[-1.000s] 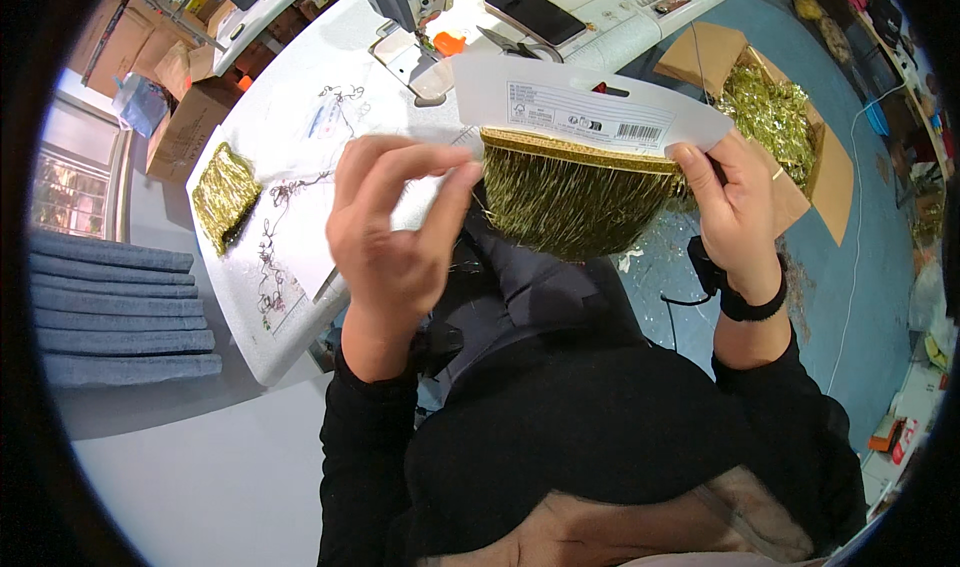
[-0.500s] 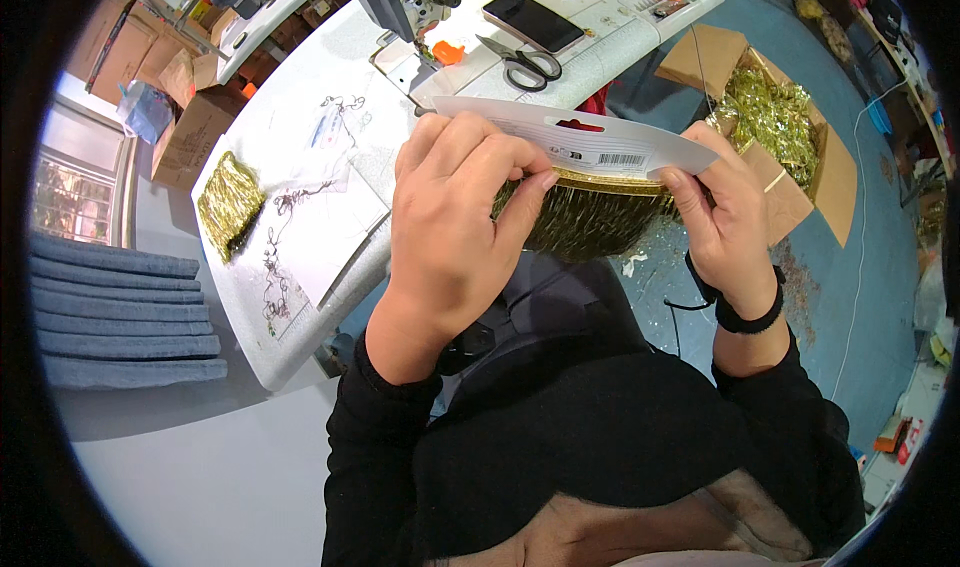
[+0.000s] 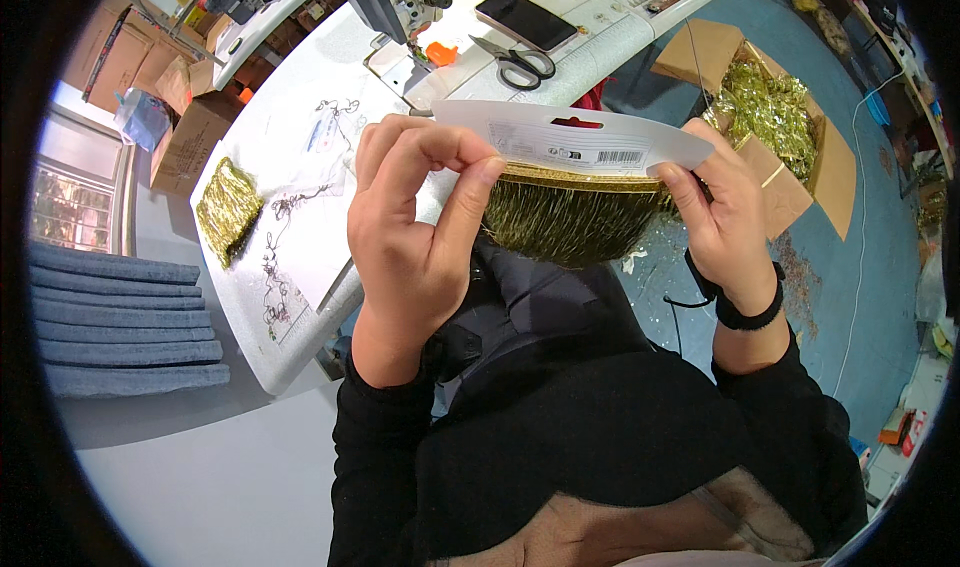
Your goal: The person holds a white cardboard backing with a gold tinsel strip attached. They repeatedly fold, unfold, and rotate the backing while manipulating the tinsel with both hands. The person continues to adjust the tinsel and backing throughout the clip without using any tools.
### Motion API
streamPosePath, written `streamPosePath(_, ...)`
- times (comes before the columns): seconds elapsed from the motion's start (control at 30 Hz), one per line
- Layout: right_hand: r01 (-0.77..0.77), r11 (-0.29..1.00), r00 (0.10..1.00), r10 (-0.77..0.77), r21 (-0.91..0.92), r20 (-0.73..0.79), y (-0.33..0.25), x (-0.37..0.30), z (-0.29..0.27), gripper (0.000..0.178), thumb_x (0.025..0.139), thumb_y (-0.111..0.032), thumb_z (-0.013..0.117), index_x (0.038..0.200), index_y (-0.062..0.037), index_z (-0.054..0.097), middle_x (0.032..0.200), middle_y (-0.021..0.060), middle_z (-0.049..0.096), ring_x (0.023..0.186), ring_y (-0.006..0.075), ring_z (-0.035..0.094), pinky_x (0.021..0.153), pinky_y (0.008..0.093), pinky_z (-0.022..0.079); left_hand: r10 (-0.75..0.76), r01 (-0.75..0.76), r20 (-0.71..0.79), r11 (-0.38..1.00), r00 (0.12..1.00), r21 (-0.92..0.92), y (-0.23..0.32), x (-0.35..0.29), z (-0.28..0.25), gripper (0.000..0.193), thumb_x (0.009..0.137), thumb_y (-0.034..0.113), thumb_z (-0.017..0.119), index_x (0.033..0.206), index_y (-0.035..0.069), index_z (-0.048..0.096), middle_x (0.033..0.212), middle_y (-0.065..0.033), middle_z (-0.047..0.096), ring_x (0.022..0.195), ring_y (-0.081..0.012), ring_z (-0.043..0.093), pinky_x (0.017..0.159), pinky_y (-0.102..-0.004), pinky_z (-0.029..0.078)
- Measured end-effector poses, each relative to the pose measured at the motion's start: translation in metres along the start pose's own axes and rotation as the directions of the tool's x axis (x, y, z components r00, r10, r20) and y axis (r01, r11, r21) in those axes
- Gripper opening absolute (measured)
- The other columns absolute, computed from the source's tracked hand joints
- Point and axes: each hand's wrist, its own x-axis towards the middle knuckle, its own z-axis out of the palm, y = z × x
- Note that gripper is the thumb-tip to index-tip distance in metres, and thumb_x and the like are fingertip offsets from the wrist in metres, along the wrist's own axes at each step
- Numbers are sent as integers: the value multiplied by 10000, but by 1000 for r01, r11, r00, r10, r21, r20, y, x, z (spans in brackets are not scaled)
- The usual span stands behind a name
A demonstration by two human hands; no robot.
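In front of my body a white cardboard header card (image 3: 530, 137) with a red-edged hanging slot is held level. Below it hangs a gold tinsel fringe (image 3: 570, 222), its bound upper edge running along the card's lower side. My left hand (image 3: 415, 222) pinches the left part of that edge between thumb and forefinger. At the card's right end, my right hand (image 3: 735, 232) grips the card, thumb in front and fingers behind. How the fringe is fastened to the card cannot be made out.
A sewing machine (image 3: 385, 2), black scissors (image 3: 520, 65) and a phone (image 3: 526, 19) occupy the white table (image 3: 300, 347). A gold tinsel bundle (image 3: 230, 212) lies at its left, near tangled dark threads (image 3: 275, 277). An open carton (image 3: 835, 182) of gold tinsel stands right.
My left hand has slid left along the fringe's top edge, uncovering more of card and fringe. My right hand has stayed nearly still at the card's right end.
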Motion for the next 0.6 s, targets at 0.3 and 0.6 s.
streamPosePath(0.3, -11, 998, 1000, 12, -57, 8, 12, -2, -6, 69, 959, -15, 647, 967, 53, 641, 813, 130, 493, 656, 244, 479, 590, 338, 390, -160, -32, -361, 881, 919, -472, -19, 9, -40, 139, 1038, 161, 645, 1033, 24, 666, 953, -34, 614, 846, -107, 548, 775, -228, 450)
streamPosePath(0.6, -144, 949, 963, 68, -282, -261, 77, -4, -56, 94, 966, -47, 631, 971, 46, 639, 797, 155, 491, 689, 303, 488, 622, 366, 410, -107, 1, -289, 939, 951, -344, -26, 12, -36, 172, 1072, 182, 579, 1036, 46, 678, 900, -37, 594, 824, -106, 536, 720, -232, 441)
